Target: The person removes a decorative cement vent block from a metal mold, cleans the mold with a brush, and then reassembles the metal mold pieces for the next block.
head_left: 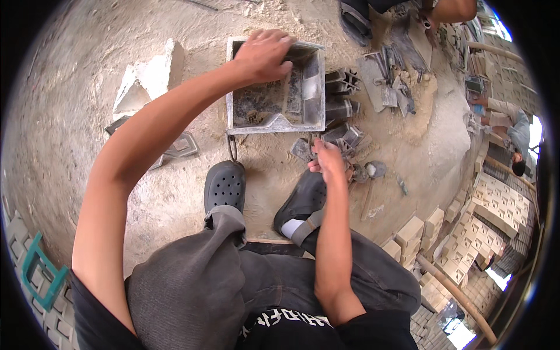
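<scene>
A rectangular grey metal mould box (229,87) lies in front of my feet, dusty, with dark inner walls and some crumbly residue inside. My left hand (265,55) reaches across it and grips the far rim, fingers over the edge and thumb on the inner side. At the near right corner, my right hand (328,158) has its fingers closed around a thin metal loop handle (311,140), partly hidden by them. A matching loop handle (232,149) hangs from the near left corner. The near wall has a raised, peaked piece (277,122) in its middle.
Metal mould parts (341,109) lie right of the box, with flat plates (376,81) beyond. A broken white block (153,79) and a metal frame (182,146) lie left. Another person's shoe (356,23) is at the far right. Patterned blocks (501,201) are stacked right.
</scene>
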Available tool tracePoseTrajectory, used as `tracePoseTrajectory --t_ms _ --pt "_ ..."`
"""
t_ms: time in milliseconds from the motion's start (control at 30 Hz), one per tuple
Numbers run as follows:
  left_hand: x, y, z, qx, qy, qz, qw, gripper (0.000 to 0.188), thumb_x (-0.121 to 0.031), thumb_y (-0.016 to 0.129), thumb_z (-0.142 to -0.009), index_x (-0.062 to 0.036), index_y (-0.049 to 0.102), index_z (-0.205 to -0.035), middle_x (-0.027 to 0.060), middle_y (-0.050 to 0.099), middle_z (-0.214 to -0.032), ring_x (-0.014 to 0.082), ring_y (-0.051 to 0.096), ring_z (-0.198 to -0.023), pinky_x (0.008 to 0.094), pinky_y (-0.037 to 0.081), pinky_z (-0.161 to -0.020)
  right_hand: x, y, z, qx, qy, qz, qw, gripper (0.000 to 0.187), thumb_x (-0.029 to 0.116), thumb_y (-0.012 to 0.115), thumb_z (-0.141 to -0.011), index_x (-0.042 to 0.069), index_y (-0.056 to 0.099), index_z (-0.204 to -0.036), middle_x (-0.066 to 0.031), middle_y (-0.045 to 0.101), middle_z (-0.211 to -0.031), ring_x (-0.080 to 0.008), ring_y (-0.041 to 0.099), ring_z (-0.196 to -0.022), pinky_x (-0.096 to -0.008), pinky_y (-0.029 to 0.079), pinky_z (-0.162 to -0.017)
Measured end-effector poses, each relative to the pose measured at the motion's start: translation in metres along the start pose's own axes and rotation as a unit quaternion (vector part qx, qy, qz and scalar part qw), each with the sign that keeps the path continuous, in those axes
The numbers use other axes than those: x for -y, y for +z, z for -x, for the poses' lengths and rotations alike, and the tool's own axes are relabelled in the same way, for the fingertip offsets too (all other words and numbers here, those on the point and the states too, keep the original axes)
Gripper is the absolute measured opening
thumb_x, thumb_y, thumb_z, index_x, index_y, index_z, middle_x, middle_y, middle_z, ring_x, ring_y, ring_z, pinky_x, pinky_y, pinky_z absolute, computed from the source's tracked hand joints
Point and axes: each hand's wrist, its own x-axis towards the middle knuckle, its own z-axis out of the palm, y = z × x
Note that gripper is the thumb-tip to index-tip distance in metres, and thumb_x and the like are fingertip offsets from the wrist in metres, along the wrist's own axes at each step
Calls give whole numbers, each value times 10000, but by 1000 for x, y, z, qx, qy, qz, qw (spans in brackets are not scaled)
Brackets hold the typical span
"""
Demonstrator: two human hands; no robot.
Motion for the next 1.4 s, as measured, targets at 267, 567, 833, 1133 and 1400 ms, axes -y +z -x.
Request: tracePoseTrajectory --t_ms 267,567,833,1133,1400 --pt "9 -11 90 -70 -28 38 996 533 -262 617 -894 -73 471 -1371 167 471 -1419 337 390 -1365 465 300 -1137 -51 23 -12 -47 -21 -207 977 593 590 434 -981 30 531 -1150 -88 686 -988 -113 407 -386 -260 308 -349" --pt "-15 -12 151 -113 -112 150 976 512 -188 641 -895 -76 469 -1365 170 422 -1458 365 378 -1363 451 319 -1129 -55 11 -42 110 236 -483 836 545 634 465 -941 93 515 -902 -5 596 -716 -94 318 -386 -245 240 -386" --pt "-39 25 210 -203 -325 320 867 365 -145 570 -953 15 532 -1279 197 591 -1265 313 573 -1175 397 436 -1018 -47 42 -4 75 238 -494 833 697 759 349 -901 100 577 -878 2 537 -591 -93 305 -357 -251 222 -371" --pt "-47 70 239 -159 -411 495 749 331 -135 513 -933 44 640 -1181 168 705 -997 198 654 -903 314 506 -847 -26 174 63 -86 -431 224 870 489 468 696 -840 3 691 -992 -180 708 -829 -383 676 -781 -439 526 -745" --pt "-49 37 232 -88 -367 381 844 353 -108 482 -898 45 644 -1172 179 668 -975 277 634 -933 353 480 -877 -39 187 43 88 -210 62 972 439 446 546 -965 32 693 -949 -133 707 -797 -279 652 -687 -396 492 -651"
